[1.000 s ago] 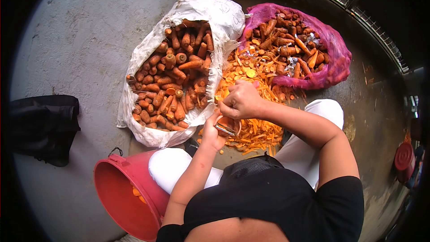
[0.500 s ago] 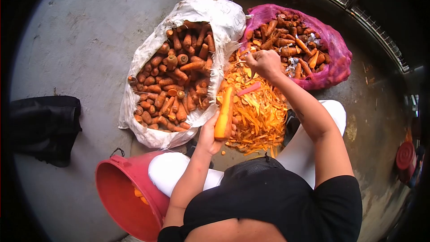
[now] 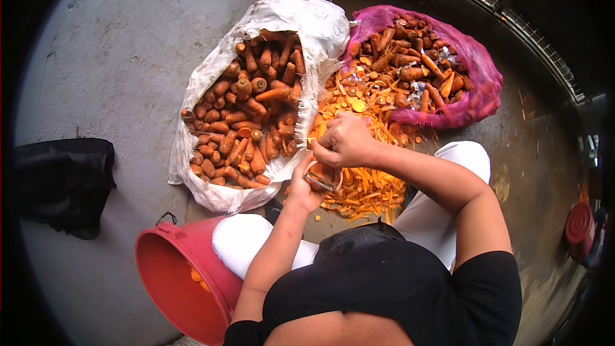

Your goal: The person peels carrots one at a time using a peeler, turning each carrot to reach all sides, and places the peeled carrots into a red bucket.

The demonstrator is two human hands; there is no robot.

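My left hand [image 3: 305, 187] is closed around a carrot [image 3: 324, 172] in front of my knees. Most of the carrot is hidden by my hands and the tool. Just above it, my right hand [image 3: 348, 141] is closed on a vegetable peeler [image 3: 320, 181], whose metal head lies against the near end of the carrot. Below both hands, a heap of orange peelings [image 3: 368, 195] covers the floor. To the left stands an open white sack [image 3: 291, 9] full of unpeeled carrots [image 3: 227, 134].
A pink mesh sack [image 3: 477, 80] with carrots and cut ends lies at the upper right. At my left knee, a red bucket [image 3: 202, 237] tilts with a few orange pieces inside. Black cloth [image 3: 64, 182] lies far left; a red container [image 3: 580, 230] stands far right.
My right hand has come down and towards me with the peeler, from beyond the carrot to its near end. My left hand still grips the carrot, which is now largely covered.
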